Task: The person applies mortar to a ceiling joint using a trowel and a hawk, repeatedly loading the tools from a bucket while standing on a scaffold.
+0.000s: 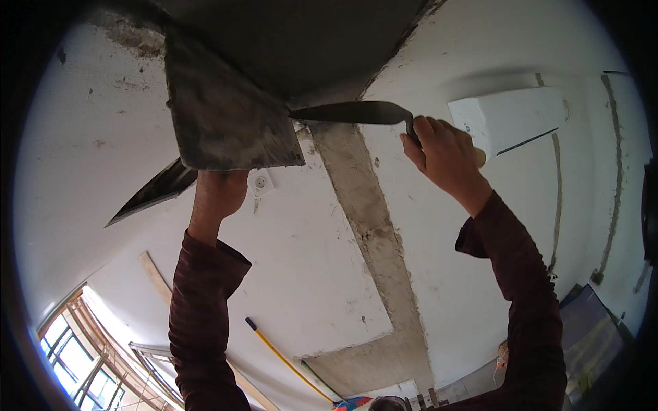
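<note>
Both my arms, in dark maroon sleeves, reach up. My left hand (223, 195) is under a flat, square, mortar-stained plasterer's hawk (229, 113) and holds it up; the board hides most of its fingers. My right hand (444, 154) is wrapped round the handle of a pointed trowel (356, 112). The trowel's dark blade points left, its tip at the hawk's right edge; whether they touch I cannot tell. Beside my left wrist a dark pointed blade (154, 194) sticks out to the left; what holds it is hidden. Above the tools lies a dark grey, freshly coated-looking surface (308, 41).
A grey mortar strip (370, 212) runs down the white wall. An air conditioner (510, 120) hangs at right, with a wall socket (260, 183) near my left wrist. A yellow pole (288, 359) leans lower down. Windows (79, 356) stand at lower left, a dark panel (593, 332) at lower right.
</note>
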`<action>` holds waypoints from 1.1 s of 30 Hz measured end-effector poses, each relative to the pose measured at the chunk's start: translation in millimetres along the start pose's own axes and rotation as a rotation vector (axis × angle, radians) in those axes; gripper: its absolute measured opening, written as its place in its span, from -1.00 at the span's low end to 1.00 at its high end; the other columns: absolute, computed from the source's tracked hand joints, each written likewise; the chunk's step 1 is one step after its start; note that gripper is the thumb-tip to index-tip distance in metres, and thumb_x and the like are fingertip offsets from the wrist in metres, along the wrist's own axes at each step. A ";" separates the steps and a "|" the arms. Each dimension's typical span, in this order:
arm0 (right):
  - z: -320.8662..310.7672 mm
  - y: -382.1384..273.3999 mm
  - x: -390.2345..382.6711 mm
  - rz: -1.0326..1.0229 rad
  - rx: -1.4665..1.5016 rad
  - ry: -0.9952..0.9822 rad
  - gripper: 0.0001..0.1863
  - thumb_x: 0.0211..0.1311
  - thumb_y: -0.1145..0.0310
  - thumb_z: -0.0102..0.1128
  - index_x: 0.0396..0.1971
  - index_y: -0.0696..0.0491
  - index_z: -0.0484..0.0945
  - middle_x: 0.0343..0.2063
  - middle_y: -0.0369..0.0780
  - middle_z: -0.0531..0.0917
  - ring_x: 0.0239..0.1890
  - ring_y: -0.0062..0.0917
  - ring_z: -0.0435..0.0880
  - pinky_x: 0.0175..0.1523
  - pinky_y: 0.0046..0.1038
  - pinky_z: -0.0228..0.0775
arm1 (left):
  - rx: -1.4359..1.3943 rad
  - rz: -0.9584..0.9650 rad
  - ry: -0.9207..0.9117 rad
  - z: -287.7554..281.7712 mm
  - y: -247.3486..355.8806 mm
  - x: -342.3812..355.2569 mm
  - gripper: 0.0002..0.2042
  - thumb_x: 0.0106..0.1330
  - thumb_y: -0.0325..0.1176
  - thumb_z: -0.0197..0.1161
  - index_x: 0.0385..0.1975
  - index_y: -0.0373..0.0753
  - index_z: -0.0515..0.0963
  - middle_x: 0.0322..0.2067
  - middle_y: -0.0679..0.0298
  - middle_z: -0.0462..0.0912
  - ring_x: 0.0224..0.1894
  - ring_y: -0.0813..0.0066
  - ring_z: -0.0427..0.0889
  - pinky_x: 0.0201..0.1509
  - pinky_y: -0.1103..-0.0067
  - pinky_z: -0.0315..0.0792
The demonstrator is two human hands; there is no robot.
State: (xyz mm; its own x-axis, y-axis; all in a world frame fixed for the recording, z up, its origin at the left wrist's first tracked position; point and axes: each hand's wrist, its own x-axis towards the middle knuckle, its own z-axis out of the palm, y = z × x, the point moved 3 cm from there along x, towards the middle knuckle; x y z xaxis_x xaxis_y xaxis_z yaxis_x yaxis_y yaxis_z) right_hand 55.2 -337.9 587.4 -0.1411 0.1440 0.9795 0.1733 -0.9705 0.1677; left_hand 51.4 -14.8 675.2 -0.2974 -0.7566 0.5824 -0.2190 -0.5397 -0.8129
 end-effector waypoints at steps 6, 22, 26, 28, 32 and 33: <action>-24.1 1.8 39.8 -0.068 -0.120 -0.070 -0.76 0.21 0.25 0.14 -0.46 0.10 0.36 -0.59 -0.18 0.57 -0.52 -0.31 0.62 -0.47 -0.32 0.46 | -0.028 0.020 0.035 -1.9 0.3 5.5 -0.64 0.04 -0.69 0.10 -0.13 -0.27 0.52 -0.07 0.04 0.48 -0.03 -0.04 0.44 0.05 0.25 0.33; -156.8 -28.6 54.6 -0.127 -0.116 0.040 -0.75 0.21 0.25 0.14 -0.49 0.12 0.43 -0.66 -0.17 0.57 -0.63 -0.31 0.61 -0.53 -0.35 0.44 | -0.783 -0.419 0.066 -9.2 6.1 21.2 -0.84 0.19 -0.56 0.11 -0.24 -0.39 0.52 -0.29 0.20 0.65 -0.23 0.53 0.55 -0.09 0.58 0.40; -152.0 -15.1 30.6 0.074 0.201 -0.148 -0.75 0.24 0.28 0.09 -0.51 0.12 0.36 -0.70 -0.12 0.49 -0.68 -0.28 0.51 -0.52 -0.28 0.32 | -0.809 -0.407 0.038 -3.6 0.8 16.0 -0.86 0.20 -0.56 0.09 -0.27 -0.38 0.52 -0.34 0.25 0.66 -0.26 0.64 0.50 -0.12 0.61 0.39; -125.6 -9.2 20.1 0.106 0.401 -0.203 -0.74 0.26 0.28 0.04 -0.53 0.12 0.33 -0.73 -0.09 0.44 -0.70 -0.25 0.46 -0.52 -0.25 0.26 | -0.773 -0.403 0.055 -7.8 3.9 20.6 -0.86 0.19 -0.57 0.07 -0.28 -0.38 0.52 -0.34 0.25 0.66 -0.26 0.65 0.50 -0.13 0.61 0.39; -33.5 -11.0 4.1 0.159 0.827 -0.193 -0.69 0.32 0.27 -0.07 -0.57 0.13 0.30 -0.77 -0.09 0.36 -0.72 -0.28 0.35 -0.54 -0.28 0.17 | -0.613 -0.316 0.042 -4.3 0.3 12.8 -0.80 0.15 -0.61 0.04 -0.23 -0.36 0.51 -0.24 0.15 0.62 -0.18 0.46 0.53 -0.06 0.53 0.39; -12.2 -13.1 4.0 0.176 0.919 -0.195 -0.67 0.33 0.25 -0.10 -0.58 0.14 0.30 -0.77 -0.10 0.35 -0.72 -0.31 0.33 -0.54 -0.31 0.17 | -0.550 -0.280 0.047 -1.8 -0.1 10.1 -0.77 0.13 -0.62 0.03 -0.21 -0.35 0.51 -0.19 0.11 0.61 -0.13 0.36 0.55 -0.03 0.49 0.38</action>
State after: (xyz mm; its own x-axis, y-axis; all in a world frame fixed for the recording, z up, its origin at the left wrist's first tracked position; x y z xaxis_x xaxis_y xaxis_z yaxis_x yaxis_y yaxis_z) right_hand 40.5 -326.9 587.8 0.1108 0.1206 0.9865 0.8858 -0.4621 -0.0430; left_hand 46.8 -21.7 681.1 -0.1975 -0.5897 0.7831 -0.7380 -0.4364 -0.5147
